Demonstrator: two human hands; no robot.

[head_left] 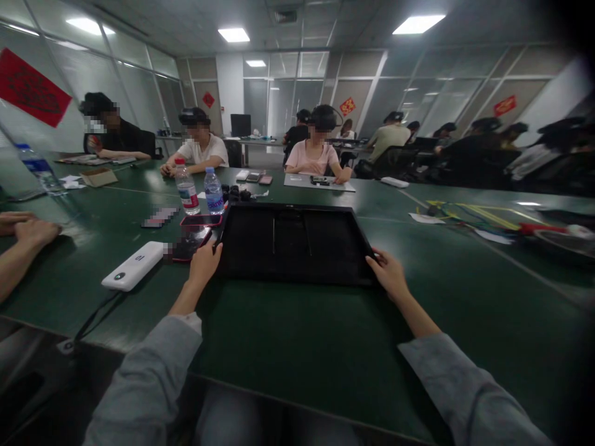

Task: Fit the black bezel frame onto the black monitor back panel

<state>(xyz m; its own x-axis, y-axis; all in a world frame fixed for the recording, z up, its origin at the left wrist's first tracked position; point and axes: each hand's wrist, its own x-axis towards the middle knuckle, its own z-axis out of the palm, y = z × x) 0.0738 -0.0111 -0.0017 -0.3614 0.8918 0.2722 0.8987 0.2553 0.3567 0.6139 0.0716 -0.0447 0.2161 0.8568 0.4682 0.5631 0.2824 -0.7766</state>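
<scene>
A shallow black rectangular tray (288,267) with raised edges lies in front of me on the green table. Two thin upright lines show on its inner face. My left hand (204,259) is closed on the tray's left edge, the thumb on top. At the opposite side, my right hand (389,272) grips the right edge, with its fingers partly hidden behind the rim. Just left of my left hand lie a dark phone with a red edge (189,243) and a white power bank (134,266) with a cable.
Two water bottles, one red-capped (187,193) and one blue-capped (214,193), stand beyond the phones. Another person's hands (32,230) rest on the table at left. Yellow cables (460,215) and papers lie at right. Across the table (297,334), people sit working.
</scene>
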